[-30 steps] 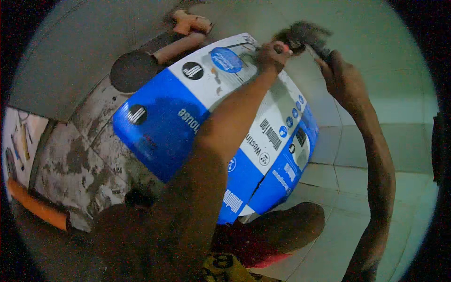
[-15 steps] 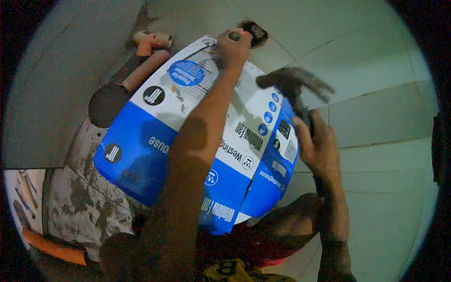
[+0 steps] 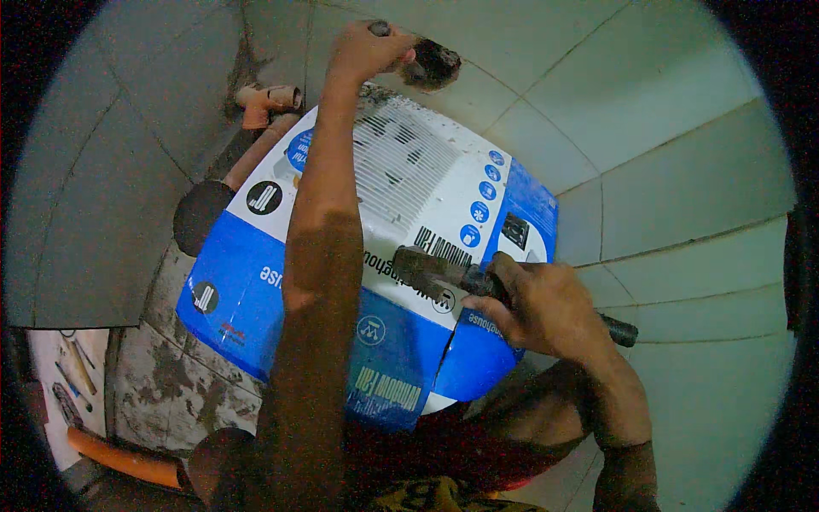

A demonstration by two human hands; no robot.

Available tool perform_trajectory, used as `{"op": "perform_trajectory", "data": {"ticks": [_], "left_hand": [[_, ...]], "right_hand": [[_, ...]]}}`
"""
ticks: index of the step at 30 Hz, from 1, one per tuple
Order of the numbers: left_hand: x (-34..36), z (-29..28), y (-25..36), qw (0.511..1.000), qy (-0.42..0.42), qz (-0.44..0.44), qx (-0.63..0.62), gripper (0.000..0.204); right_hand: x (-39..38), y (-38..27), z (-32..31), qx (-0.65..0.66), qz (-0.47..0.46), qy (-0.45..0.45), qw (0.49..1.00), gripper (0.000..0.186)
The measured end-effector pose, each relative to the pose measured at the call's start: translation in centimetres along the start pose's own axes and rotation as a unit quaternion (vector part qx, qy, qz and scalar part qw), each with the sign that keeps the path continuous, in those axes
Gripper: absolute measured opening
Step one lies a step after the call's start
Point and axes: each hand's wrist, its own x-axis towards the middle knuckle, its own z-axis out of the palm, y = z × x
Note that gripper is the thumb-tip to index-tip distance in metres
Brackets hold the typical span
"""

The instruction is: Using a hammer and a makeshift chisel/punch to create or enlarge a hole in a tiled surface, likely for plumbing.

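Observation:
My left hand (image 3: 368,55) is closed around a dark tool with a round end (image 3: 380,29) showing above the fist, perhaps a chisel; its lower part is hidden. Beside those fingers is a dark, rough-edged hole (image 3: 433,66) in the pale tiles. My right hand (image 3: 546,309) grips a claw hammer (image 3: 426,271) by its dark handle, the head over the lower part of a blue-and-white cardboard box (image 3: 235,294). The box has a printed grille and dark crumbs scattered on its far part. My left forearm crosses above it.
An orange-brown pipe with a tee fitting (image 3: 260,104) stands left of the box. Near it is a dark round opening (image 3: 202,215). An orange pipe (image 3: 128,459) and several hand tools on a light board (image 3: 75,367) lie at lower left. Tiled walls (image 3: 682,188) surround the space.
The hammer has come down and left from its raised position, with my right hand turning over the box. My left hand has moved left, away from the hole. The view has shifted slightly.

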Motion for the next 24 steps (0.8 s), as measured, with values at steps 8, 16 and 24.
{"op": "perform_trajectory", "data": {"ticks": [8,16,24], "left_hand": [[-1.1,1.2,-2.1,0.996,0.042,0.018,-0.074,0.019],[-1.8,-1.9,-1.5,0.985,-0.112,-0.026,0.125,0.015],[-1.3,1.7,-0.2,0.941,0.013,-0.011,0.339,0.036]], "right_hand": [[-0.4,-0.9,-0.8,0.043,0.024,-0.015,0.999,0.041],[0.2,-0.1,-0.2,0.01,0.037,-0.023,0.999,0.042],[1.2,0.3,-0.1,0.009,0.03,-0.035,0.999,0.041]]}}
